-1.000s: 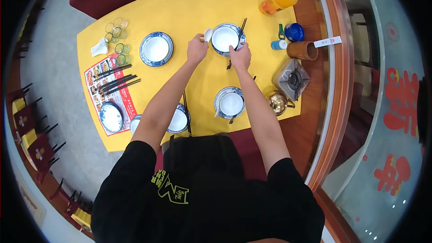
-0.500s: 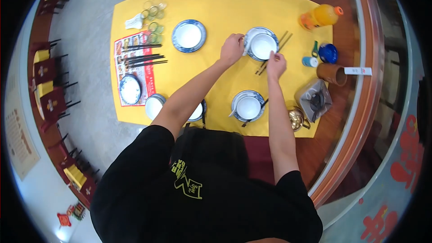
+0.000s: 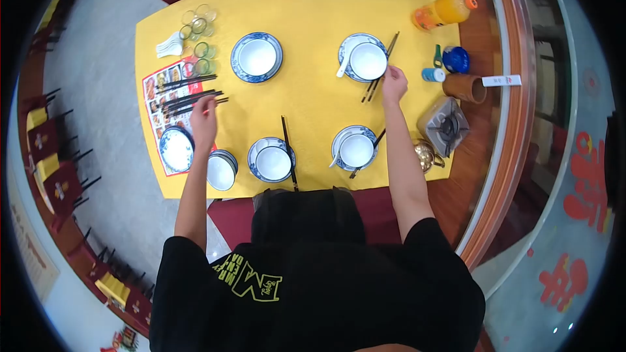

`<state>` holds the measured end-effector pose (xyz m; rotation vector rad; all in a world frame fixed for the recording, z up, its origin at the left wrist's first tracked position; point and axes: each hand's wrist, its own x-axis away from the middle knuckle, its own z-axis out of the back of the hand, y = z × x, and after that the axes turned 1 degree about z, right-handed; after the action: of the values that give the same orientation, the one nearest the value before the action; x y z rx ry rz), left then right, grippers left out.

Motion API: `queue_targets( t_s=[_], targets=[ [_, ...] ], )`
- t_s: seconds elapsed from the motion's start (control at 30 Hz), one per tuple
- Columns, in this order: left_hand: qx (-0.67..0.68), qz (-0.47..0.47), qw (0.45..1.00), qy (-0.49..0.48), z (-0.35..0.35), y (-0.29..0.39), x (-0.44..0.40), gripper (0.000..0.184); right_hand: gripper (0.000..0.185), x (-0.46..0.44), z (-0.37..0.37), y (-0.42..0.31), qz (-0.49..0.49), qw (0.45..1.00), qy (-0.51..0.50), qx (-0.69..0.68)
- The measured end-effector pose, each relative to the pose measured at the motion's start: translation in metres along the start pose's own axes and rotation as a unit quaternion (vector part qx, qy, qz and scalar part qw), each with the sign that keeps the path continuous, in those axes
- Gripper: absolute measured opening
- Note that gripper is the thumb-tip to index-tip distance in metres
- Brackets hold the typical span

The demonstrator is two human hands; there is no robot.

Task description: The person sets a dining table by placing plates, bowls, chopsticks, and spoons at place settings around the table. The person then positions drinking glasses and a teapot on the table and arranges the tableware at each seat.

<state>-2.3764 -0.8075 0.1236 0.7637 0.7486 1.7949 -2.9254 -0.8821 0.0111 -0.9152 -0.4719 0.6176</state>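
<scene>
My left hand [image 3: 205, 119] is over the red menu sheet, at the right ends of several black chopsticks [image 3: 186, 101]; whether its fingers hold one is too small to tell. My right hand [image 3: 394, 83] is at the lower right of a blue-rimmed plate [image 3: 347, 44], beside a pair of chopsticks [image 3: 373, 88]; its fingers look closed, their tips partly hidden. On that plate rest a white bowl [image 3: 368, 60] and a white spoon [image 3: 342, 69]. Another plate [image 3: 277, 72] with a bowl [image 3: 257, 57] stands at the upper middle, without a spoon.
Nearer me are two set plates with bowls [image 3: 273, 163] [image 3: 357, 150], stacked bowls [image 3: 221, 171] and a plate stack [image 3: 176, 149]. Glasses [image 3: 199, 25] and white spoons [image 3: 170, 46] stand upper left. An orange bottle [image 3: 445, 12], stove [image 3: 444, 125] and kettle [image 3: 427, 156] are right.
My left hand has moved from the far right plate to the chopsticks on the menu. The spoon now lies on that plate beside the bowl. My right hand stays near the plate's edge.
</scene>
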Motion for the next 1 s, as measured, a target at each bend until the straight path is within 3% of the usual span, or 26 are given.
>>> queue_targets(
  t_s=[0.1, 0.2, 0.33, 0.43, 0.5, 0.57, 0.63, 0.7, 1.0],
  targets=[
    [-0.007, 0.016, 1.000, 0.003, 0.021, -0.017, -0.016, 0.022, 0.020, 0.005, -0.005, -0.012, -0.055, 0.996, -0.049, -0.042],
    [-0.021, 0.017, 0.999, 0.032, 0.044, -0.036, -0.041, 0.022, 0.017, -0.003, -0.010, 0.015, 0.069, 0.996, -0.030, 0.056],
    [-0.046, -0.012, 0.994, 0.100, 0.069, -0.041, -0.102, 0.023, 0.016, 0.002, -0.003, 0.024, 0.136, 0.984, -0.034, 0.109],
    [-0.131, -0.080, 0.981, 0.120, 0.077, -0.072, -0.168, 0.023, 0.019, 0.016, 0.004, 0.004, 0.061, 0.993, -0.062, 0.084],
    [-0.155, -0.072, 0.981, 0.091, 0.078, -0.081, -0.204, 0.024, 0.024, 0.021, 0.018, 0.000, 0.016, 0.991, -0.086, 0.105],
    [-0.242, -0.164, 0.951, 0.104, 0.075, -0.106, -0.241, 0.031, 0.027, 0.036, 0.024, -0.011, 0.003, 0.991, -0.074, 0.109],
    [-0.327, -0.118, 0.937, 0.047, 0.075, -0.107, -0.260, 0.039, 0.025, 0.044, 0.027, -0.016, 0.036, 0.992, -0.058, 0.110],
    [-0.373, -0.168, 0.911, 0.047, 0.075, -0.111, -0.270, 0.031, 0.022, 0.059, 0.029, -0.025, 0.035, 0.995, -0.050, 0.083],
    [-0.436, -0.220, 0.871, 0.044, 0.080, -0.112, -0.262, 0.017, 0.020, 0.113, 0.020, -0.053, 0.003, 0.998, -0.066, 0.016]
  ],
)
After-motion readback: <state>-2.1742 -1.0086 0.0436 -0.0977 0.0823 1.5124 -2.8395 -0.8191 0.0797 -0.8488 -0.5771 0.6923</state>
